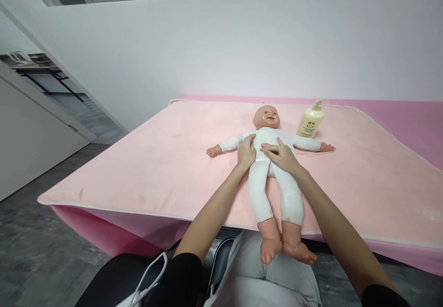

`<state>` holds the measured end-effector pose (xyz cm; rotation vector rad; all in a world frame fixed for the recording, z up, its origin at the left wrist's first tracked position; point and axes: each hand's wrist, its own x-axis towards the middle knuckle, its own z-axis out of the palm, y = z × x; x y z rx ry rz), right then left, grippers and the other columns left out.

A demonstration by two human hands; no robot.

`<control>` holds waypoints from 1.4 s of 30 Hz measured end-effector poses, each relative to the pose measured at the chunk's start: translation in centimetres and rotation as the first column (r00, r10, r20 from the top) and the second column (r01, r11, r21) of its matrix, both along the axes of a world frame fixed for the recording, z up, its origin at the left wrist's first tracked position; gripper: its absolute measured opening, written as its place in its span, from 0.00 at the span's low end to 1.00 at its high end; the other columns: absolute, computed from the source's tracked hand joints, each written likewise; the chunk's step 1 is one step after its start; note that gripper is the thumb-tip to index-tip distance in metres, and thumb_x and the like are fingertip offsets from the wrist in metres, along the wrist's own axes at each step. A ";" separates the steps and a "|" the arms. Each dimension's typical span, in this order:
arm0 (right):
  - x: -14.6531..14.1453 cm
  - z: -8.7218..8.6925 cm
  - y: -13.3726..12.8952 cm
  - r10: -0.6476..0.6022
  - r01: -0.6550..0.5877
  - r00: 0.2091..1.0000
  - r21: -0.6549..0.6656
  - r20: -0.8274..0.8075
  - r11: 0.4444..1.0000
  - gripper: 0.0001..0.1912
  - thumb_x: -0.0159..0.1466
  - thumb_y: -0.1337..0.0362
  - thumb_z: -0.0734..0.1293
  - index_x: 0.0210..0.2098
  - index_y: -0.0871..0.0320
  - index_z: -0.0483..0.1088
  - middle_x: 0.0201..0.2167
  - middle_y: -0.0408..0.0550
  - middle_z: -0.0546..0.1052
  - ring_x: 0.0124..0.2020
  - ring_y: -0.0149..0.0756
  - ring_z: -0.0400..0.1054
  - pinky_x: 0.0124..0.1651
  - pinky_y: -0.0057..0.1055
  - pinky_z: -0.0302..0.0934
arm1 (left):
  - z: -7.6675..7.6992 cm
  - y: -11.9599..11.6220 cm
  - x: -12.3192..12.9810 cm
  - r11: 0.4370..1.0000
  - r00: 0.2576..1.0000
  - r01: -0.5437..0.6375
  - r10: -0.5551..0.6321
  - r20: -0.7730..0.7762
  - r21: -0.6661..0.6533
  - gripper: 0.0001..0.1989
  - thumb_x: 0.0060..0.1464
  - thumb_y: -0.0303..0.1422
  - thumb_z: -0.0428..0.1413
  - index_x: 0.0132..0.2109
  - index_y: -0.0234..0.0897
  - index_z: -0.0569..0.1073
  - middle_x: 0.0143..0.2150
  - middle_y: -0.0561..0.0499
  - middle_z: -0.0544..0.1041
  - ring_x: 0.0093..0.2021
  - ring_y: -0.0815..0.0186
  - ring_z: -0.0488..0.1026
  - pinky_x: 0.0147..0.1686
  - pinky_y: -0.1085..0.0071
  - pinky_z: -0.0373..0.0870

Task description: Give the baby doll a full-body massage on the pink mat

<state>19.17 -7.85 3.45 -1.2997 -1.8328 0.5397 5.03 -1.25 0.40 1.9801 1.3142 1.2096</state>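
Observation:
A baby doll (266, 136) with a white cloth body and bare plastic head, hands and feet lies on its back, arms spread out. Its feet hang past the front edge of the pink blanket (166, 159). My left hand (246, 152) grips the doll's torso at its left side in the picture, some fingers hidden. Across the doll's belly rests my right hand (282, 156), palm down with its fingers stretched and apart. Beyond the doll's arm on the right stands a pale yellow pump bottle (310, 120).
A darker pink cover (415, 122) shows under the blanket and hangs down at the front. Behind the table rises a white wall (221, 44). A white cable (152, 270) lies near my left sleeve. On the far left are a white door panel (31, 136) and grey floor.

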 end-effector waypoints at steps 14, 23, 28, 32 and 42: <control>0.5 -0.8 0.9 -0.197 0.202 0.956 0.002 0.218 0.979 0.20 0.65 0.59 0.57 0.54 0.53 0.68 0.62 0.48 0.62 0.65 0.38 0.51 0.68 0.49 0.36 | 1.1 -1.1 -0.2 0.999 0.999 0.034 -0.034 -0.006 0.007 0.21 0.56 0.25 0.44 0.55 0.31 0.67 0.56 0.42 0.72 0.57 0.59 0.68 0.59 0.59 0.62; 1.3 -1.9 1.6 -0.350 0.346 0.921 0.057 0.171 0.937 0.20 0.64 0.61 0.56 0.54 0.52 0.68 0.62 0.49 0.61 0.65 0.44 0.52 0.65 0.56 0.40 | 1.8 -1.8 -0.1 0.989 0.988 0.125 -0.118 -0.102 0.073 0.16 0.54 0.27 0.49 0.49 0.36 0.73 0.54 0.46 0.74 0.57 0.60 0.68 0.61 0.59 0.59; 2.3 -3.2 2.6 -0.457 0.454 0.888 0.063 0.050 0.889 0.23 0.63 0.64 0.53 0.54 0.53 0.67 0.61 0.49 0.63 0.64 0.42 0.53 0.65 0.51 0.46 | 2.8 -2.7 0.0 0.963 0.951 0.262 -0.248 -0.185 0.055 0.15 0.56 0.31 0.50 0.49 0.38 0.74 0.57 0.47 0.72 0.60 0.61 0.65 0.63 0.56 0.53; 2.4 -3.1 2.6 -0.514 0.517 0.856 0.050 -0.062 0.855 0.26 0.62 0.65 0.52 0.57 0.61 0.64 0.60 0.54 0.65 0.63 0.42 0.55 0.65 0.47 0.47 | 3.8 -3.2 -0.2 0.914 0.867 0.404 -0.398 -0.300 -0.044 0.16 0.58 0.37 0.50 0.52 0.44 0.73 0.63 0.49 0.66 0.65 0.58 0.57 0.65 0.49 0.42; 0.2 -0.4 0.6 -0.185 0.216 0.889 0.028 -0.419 0.976 0.14 0.56 0.62 0.60 0.33 0.57 0.77 0.36 0.47 0.80 0.41 0.39 0.73 0.51 0.37 0.65 | 2.8 -1.7 -0.2 0.923 0.874 0.337 -0.380 -0.301 -0.188 0.26 0.58 0.43 0.49 0.63 0.49 0.59 0.70 0.50 0.48 0.70 0.57 0.41 0.65 0.46 0.36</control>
